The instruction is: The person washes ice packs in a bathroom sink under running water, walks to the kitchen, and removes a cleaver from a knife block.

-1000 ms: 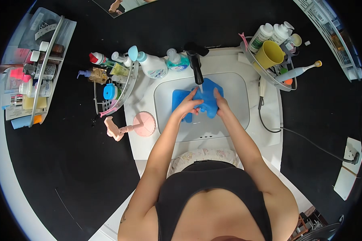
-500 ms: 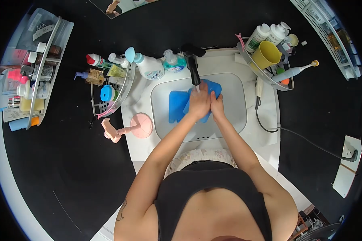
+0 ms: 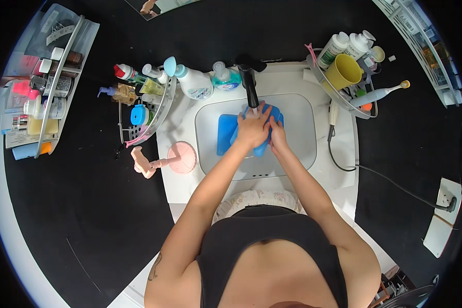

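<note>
Under the black faucet (image 3: 249, 84), my left hand (image 3: 253, 129) lies palm down on a blue flat piece (image 3: 275, 114), its fingers spread. At the piece's right edge, my right hand (image 3: 278, 135) grips it, with the thumb toward the left hand. The piece is tilted and partly covered by both hands. A second blue piece (image 3: 226, 134) rests in the white sink (image 3: 300, 138), left of the hands and partly behind the first. Water from the spout falls near my left fingers.
Bottles (image 3: 195, 84) and a teal soap dispenser (image 3: 226, 78) stand behind the sink. A pink stand (image 3: 182, 157) is on the left. At the right are a rack with a yellow cup (image 3: 343, 72), an electric toothbrush (image 3: 377, 95) and a corded device (image 3: 333, 113).
My left hand has gone from the piece's left edge to lying over its face, and its fingers have spread since the middle frame. The held piece has turned and shifted slightly.
</note>
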A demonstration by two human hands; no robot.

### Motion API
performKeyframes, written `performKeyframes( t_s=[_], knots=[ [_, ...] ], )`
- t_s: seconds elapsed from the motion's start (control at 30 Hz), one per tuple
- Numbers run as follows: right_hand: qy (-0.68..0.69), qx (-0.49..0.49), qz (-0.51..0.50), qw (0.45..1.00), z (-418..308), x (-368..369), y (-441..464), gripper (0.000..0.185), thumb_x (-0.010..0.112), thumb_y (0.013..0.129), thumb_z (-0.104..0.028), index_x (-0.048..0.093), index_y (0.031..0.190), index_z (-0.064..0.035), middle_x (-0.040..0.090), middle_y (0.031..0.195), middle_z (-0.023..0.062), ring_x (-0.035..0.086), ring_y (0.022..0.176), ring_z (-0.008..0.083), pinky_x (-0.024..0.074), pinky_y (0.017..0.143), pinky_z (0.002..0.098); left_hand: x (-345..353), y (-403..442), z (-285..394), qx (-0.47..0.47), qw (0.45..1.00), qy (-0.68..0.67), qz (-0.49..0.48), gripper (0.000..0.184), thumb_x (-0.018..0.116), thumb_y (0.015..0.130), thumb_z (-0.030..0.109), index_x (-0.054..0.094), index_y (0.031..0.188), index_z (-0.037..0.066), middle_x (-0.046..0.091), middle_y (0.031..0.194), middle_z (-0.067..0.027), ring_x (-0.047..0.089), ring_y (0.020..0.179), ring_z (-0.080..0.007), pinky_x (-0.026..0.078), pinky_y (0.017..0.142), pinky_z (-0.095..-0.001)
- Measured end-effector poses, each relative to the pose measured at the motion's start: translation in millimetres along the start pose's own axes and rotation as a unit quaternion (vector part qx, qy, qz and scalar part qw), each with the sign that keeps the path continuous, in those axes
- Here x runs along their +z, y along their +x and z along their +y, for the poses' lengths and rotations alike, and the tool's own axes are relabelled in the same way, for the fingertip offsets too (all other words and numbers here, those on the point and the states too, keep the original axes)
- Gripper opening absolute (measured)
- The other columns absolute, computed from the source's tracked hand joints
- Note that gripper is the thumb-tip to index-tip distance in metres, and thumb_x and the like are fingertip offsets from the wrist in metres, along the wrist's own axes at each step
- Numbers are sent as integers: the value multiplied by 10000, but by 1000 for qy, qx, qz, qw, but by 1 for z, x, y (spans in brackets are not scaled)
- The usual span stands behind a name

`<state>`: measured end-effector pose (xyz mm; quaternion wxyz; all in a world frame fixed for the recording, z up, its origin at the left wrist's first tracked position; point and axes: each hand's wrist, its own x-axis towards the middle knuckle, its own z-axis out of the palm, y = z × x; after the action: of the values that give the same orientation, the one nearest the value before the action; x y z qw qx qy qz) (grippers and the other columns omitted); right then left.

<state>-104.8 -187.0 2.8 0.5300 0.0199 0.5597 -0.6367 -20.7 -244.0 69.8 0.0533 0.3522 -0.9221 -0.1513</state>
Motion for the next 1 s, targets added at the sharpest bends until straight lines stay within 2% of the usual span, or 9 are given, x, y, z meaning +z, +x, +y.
performKeyframes(
  t_s=[0.13, 0.17, 0.23, 0.27, 0.37, 0.47, 0.77, 0.87, 1.0],
  knots=[
    [-11, 9, -15, 1000, -19, 0, -6, 475, 493, 898, -347, 364, 1232, -33, 502, 1159, 110, 499, 1049, 196, 443, 832, 327, -5, 12, -13, -11, 998, -39, -52, 580, 534, 824, 306, 369, 1284, -7, 411, 1311, -155, 459, 1135, -316, 410, 886, -392],
    [-15, 14, -17, 1000, -22, -1, -7, 492, 498, 895, -346, 358, 1249, -34, 497, 1171, 104, 501, 1052, 185, 442, 838, 318, 2, 11, -25, -54, 987, -147, -40, 585, 552, 819, 326, 384, 1271, -5, 456, 1248, -165, 496, 1073, -303, 427, 854, -388],
    [-27, 9, -22, 999, -19, -1, -7, 498, 508, 890, -340, 359, 1252, -33, 500, 1171, 104, 507, 1040, 183, 443, 834, 312, 17, 7, -46, -134, 923, -359, -20, 595, 588, 810, 367, 416, 1244, -2, 546, 1121, -183, 569, 949, -276, 461, 791, -378],
    [-43, 5, -30, 999, -16, 0, -7, 504, 519, 885, -334, 359, 1255, -31, 503, 1170, 104, 514, 1028, 180, 444, 829, 305, 19, 5, -50, -132, 924, -357, -24, 595, 588, 810, 367, 416, 1244, -2, 546, 1121, -183, 569, 949, -276, 461, 791, -378],
    [-97, -41, -61, 993, -13, 2, -1, 515, 539, 874, -328, 370, 1256, -27, 514, 1159, 107, 529, 1001, 178, 448, 818, 299, 21, -9, -61, -222, 797, -560, -41, 582, 613, 816, 374, 419, 1209, -9, 588, 994, -163, 584, 865, -216, 468, 756, -303],
    [-177, -123, -101, 971, -8, 7, 8, 526, 560, 860, -328, 390, 1252, -22, 530, 1138, 114, 545, 971, 179, 456, 804, 299, 25, -19, -63, -229, 788, -571, 0, 534, 597, 834, 343, 418, 1184, -19, 585, 993, -148, 574, 879, -190, 469, 752, -293],
    [-179, -22, -89, 980, -7, 14, 12, 520, 588, 832, -343, 447, 1219, -26, 571, 1052, 116, 557, 941, 185, 454, 808, 314, 28, -41, -52, -209, 849, -479, 82, 457, 559, 865, 300, 415, 1141, -34, 583, 975, -142, 569, 870, -196, 467, 752, -305],
    [-179, 29, -101, 978, -12, 13, 9, 508, 589, 824, -318, 446, 1221, -33, 564, 1066, 117, 549, 958, 182, 453, 807, 315, 27, -42, -57, -210, 825, -518, 79, 474, 560, 865, 294, 398, 1164, -36, 576, 992, -149, 564, 888, -205, 462, 768, -310],
    [-172, -66, -157, 970, -1, 6, 7, 431, 585, 795, -251, 488, 1153, -32, 581, 1010, 113, 567, 896, 187, 462, 765, 306, 16, -43, -58, -202, 811, -543, 79, 497, 562, 864, 281, 372, 1196, -37, 564, 1017, -156, 558, 911, -218, 456, 788, -316]
  ],
)
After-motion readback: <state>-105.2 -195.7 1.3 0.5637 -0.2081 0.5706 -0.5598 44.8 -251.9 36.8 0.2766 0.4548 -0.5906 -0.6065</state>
